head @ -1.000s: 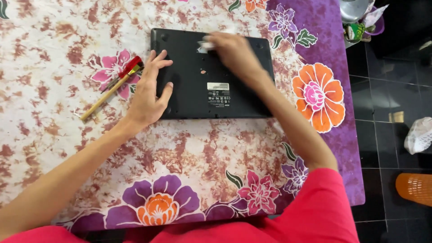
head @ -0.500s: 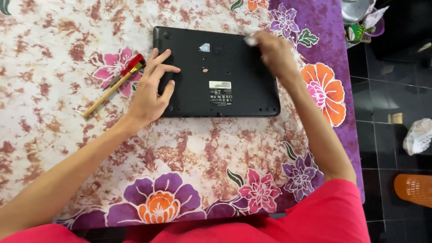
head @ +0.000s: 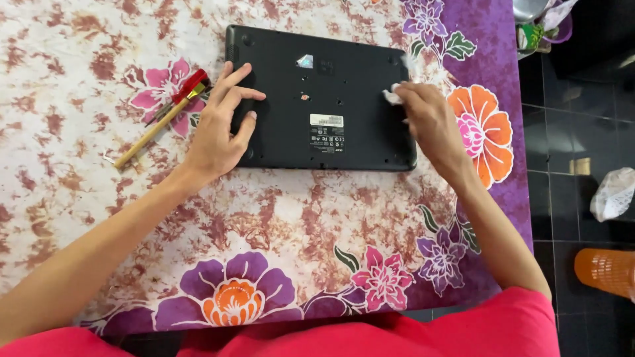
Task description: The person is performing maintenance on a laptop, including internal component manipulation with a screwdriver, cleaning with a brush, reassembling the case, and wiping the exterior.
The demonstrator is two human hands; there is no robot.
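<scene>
A black laptop lies upside down on a floral cloth, its underside with a white label facing up. My left hand rests flat on the laptop's left edge, fingers spread. My right hand is at the laptop's right side, fingers closed on a small white wad of tissue or cloth pressed against the black surface.
A wooden-handled brush with a red band lies on the cloth left of the laptop. The patterned tablecloth covers the table. On the dark floor to the right are an orange basket, a white crumpled bag and some containers.
My right hand with the white wad has moved from the laptop's top middle across to the right side and down. The left hand has stayed on the left edge.
</scene>
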